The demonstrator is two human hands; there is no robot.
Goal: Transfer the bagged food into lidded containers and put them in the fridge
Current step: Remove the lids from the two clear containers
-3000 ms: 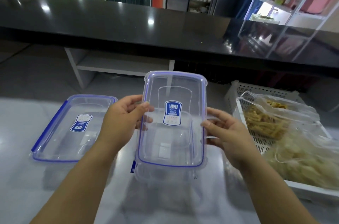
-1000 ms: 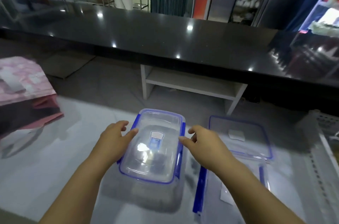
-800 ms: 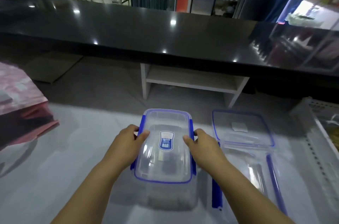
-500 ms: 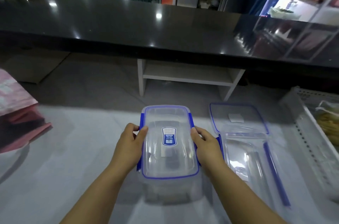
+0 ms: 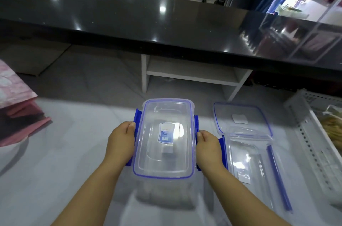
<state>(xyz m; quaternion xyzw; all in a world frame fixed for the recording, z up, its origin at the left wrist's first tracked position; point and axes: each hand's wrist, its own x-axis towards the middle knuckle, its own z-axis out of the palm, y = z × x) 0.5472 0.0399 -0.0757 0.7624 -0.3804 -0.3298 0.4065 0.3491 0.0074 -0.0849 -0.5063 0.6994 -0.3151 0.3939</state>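
Holding the lidded box (image 5: 163, 142) on the bench (image 5: 64, 151), I have my left hand (image 5: 121, 140) on its left side and my right hand (image 5: 209, 147) on its right side. My fingers (image 5: 130, 126) are bent and grip the blue clips (image 5: 137, 115). The box sits right between my hands, and its long way points away from me. Both hands are just as near. I think the lid should come off next. The bagged food (image 5: 332, 125) is far off to my right.

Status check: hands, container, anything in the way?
Left hand and right hand grip the lidded container at its blue clips. Looks empty. Open container close beside right hand.
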